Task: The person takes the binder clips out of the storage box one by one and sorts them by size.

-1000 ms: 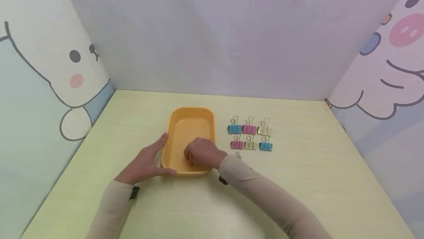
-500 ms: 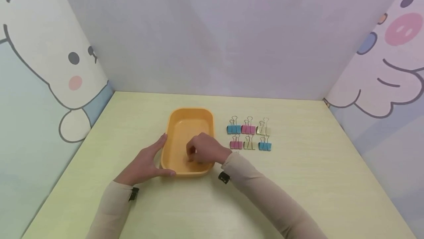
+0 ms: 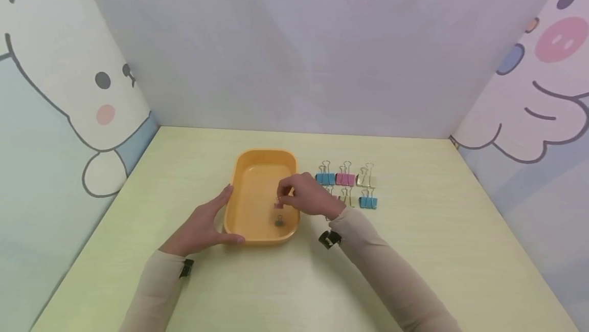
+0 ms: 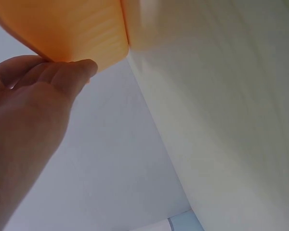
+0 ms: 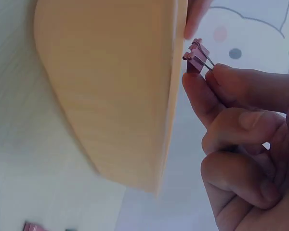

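My right hand (image 3: 309, 195) pinches a small pink binder clip (image 3: 278, 205) by its wire handles, between thumb and forefinger. In the right wrist view, the pink clip (image 5: 196, 57) shows past the tray's rim, the other fingers curled in. Below this hand, a small dark binder clip (image 3: 278, 221) lies on the floor of the orange plastic tray (image 3: 257, 194). My left hand (image 3: 200, 229) holds the tray's near left corner, fingers along the left side and thumb at the near rim. The left wrist view has its fingers (image 4: 70, 77) against the tray's outer wall (image 4: 94, 43).
Right of the tray, larger binder clips stand in two rows: blue (image 3: 325, 179), pink (image 3: 345, 179) and pale yellow (image 3: 366, 181) behind, with another yellow clip (image 3: 346, 201) and blue clip (image 3: 368, 202) in front. The right hand and wrist partly hide others. Printed walls enclose the table (image 3: 414, 250).
The right hand has risen from the tray's floor and moved right and away from me, with the pink clip now visible in its fingers. The dark clip has come into view. The left hand stays put.
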{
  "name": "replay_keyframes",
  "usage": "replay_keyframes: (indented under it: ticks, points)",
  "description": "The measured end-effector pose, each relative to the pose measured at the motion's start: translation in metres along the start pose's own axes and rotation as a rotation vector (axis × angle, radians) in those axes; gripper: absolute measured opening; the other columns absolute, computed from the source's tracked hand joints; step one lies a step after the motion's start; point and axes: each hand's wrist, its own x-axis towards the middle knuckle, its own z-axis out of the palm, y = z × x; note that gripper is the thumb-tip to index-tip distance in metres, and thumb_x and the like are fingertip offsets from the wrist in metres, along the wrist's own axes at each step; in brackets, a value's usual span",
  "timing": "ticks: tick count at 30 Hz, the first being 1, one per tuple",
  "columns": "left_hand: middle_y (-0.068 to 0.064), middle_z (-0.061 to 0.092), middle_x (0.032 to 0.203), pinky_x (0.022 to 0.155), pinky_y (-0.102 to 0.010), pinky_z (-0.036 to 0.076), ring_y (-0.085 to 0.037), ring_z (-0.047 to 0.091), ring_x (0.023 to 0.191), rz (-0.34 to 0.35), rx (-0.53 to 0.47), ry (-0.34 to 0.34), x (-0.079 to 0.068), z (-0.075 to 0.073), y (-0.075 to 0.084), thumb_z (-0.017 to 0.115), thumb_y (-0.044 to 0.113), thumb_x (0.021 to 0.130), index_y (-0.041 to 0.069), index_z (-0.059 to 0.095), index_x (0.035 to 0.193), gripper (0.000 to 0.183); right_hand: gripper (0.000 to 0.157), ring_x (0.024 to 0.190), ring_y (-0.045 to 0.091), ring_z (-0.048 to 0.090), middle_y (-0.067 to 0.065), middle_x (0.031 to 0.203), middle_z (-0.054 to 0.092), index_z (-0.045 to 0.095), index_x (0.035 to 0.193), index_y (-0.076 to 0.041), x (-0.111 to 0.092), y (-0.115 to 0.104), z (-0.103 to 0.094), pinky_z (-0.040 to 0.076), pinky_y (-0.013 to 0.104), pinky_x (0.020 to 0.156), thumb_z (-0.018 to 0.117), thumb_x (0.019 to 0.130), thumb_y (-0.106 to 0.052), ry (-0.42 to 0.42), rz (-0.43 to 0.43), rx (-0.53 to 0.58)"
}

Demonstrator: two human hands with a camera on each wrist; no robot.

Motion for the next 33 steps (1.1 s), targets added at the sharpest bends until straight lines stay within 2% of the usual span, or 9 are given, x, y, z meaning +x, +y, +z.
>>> replay_keyframes:
  ticks: [5,12,15,18,21,25,33]
  points:
    - [-0.016,0.022,0.168,0.117,-0.062,0.037,-0.041,0.029,0.152,0.005,0.003,0.008,-0.001,0.000,-0.001,0.085,0.063,0.067,0.006,0.017,0.161,0.129,0.013,0.078,0.009,0.065,-0.007,0.084,0.075,0.072,0.082,-0.017,-0.016,0.016,-0.013,0.054,0.021,0.068,0.070,0.094,-0.011,0.072,0.010,0.005]
    - [-0.015,0.022,0.168,0.117,-0.062,0.038,-0.040,0.029,0.152,0.000,0.009,0.002,0.000,0.000,0.001,0.083,0.066,0.066,0.008,0.017,0.161,0.130,0.012,0.073,0.025,0.075,0.002,0.084,0.074,0.068,0.081,-0.011,-0.051,0.046,-0.035,0.058,0.023,0.061,0.069,0.093,-0.011,0.121,0.052,0.064]
    - [-0.015,0.021,0.168,0.117,-0.062,0.037,-0.040,0.028,0.153,-0.002,0.008,0.003,0.000,-0.001,0.001,0.083,0.067,0.066,0.008,0.017,0.161,0.130,0.014,0.071,0.020,0.071,0.000,0.081,0.072,0.066,0.080,-0.013,-0.062,0.058,-0.041,0.054,0.022,0.059,0.072,0.092,-0.016,0.152,0.075,0.053]
    - [-0.015,0.021,0.168,0.117,-0.062,0.038,-0.040,0.029,0.152,0.004,0.004,0.005,-0.001,-0.001,0.000,0.084,0.065,0.067,0.008,0.017,0.161,0.129,0.015,0.071,0.014,0.063,-0.002,0.079,0.071,0.066,0.079,-0.015,-0.072,0.071,-0.043,0.051,0.023,0.061,0.075,0.090,-0.019,0.190,0.096,-0.016]
    - [-0.015,0.021,0.168,0.116,-0.062,0.038,-0.040,0.029,0.152,0.015,0.004,0.005,0.000,0.000,-0.001,0.084,0.064,0.067,0.007,0.017,0.161,0.129,0.013,0.075,0.013,0.061,-0.003,0.079,0.071,0.068,0.079,-0.015,-0.081,0.083,-0.043,0.053,0.024,0.067,0.073,0.091,-0.013,0.183,0.153,-0.059]
    - [-0.016,0.021,0.168,0.117,-0.061,0.038,-0.040,0.029,0.152,0.018,0.011,0.009,0.000,0.000,-0.001,0.084,0.064,0.067,0.007,0.017,0.161,0.128,0.013,0.075,0.012,0.061,-0.002,0.080,0.072,0.071,0.081,-0.012,-0.089,0.097,-0.039,0.053,0.025,0.068,0.068,0.092,-0.007,0.132,0.218,-0.104]
    - [-0.016,0.021,0.168,0.117,-0.062,0.037,-0.041,0.029,0.152,0.022,0.014,0.010,0.000,0.000,0.000,0.084,0.063,0.068,0.007,0.017,0.161,0.128,0.010,0.074,0.008,0.060,-0.001,0.079,0.073,0.073,0.082,-0.010,-0.095,0.115,-0.033,0.051,0.022,0.065,0.071,0.090,-0.005,0.132,0.195,-0.178]
